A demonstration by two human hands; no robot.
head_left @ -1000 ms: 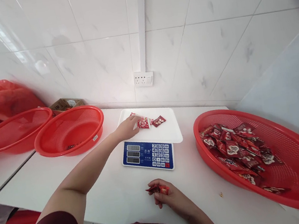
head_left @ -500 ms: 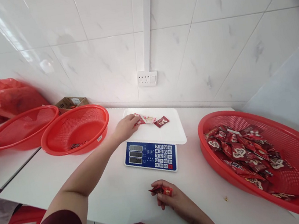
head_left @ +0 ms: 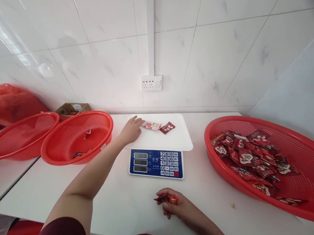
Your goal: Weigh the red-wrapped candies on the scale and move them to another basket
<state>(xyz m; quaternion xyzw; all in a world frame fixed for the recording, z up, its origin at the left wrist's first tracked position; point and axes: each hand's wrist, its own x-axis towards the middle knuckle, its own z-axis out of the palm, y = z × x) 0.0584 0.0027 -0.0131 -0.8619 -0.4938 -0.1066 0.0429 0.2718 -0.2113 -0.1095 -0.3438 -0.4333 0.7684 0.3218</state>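
My left hand [head_left: 132, 130] reaches over the left side of the scale's white tray [head_left: 175, 142], fingers stretched out and nothing visibly held. Just right of its fingertips a pink-and-white packet [head_left: 151, 125] lies on the tray, beside a dark red packet [head_left: 167, 127]. In front of the tray is the blue scale panel [head_left: 155, 164] with its keys and displays. My right hand [head_left: 178, 207] is closed around small red snack packets [head_left: 172, 199] low over the table. The middle red basket [head_left: 107, 118] has a few packets in it, one red-and-white packet [head_left: 88, 133] near its centre.
At right stands a large red basket [head_left: 212, 156] with many dark red packets. Another red basket [head_left: 16, 139], red plastic bags [head_left: 12, 106] and a cardboard box [head_left: 71, 108] are at left. A tiny gold scrap [head_left: 233, 206] lies on the table. A wall socket [head_left: 152, 83] is behind.
My left hand has drawn slightly left off the packets, its fingers opened. A red-and-white packet now shows in the middle basket. Another person's hand at far left has left the view.
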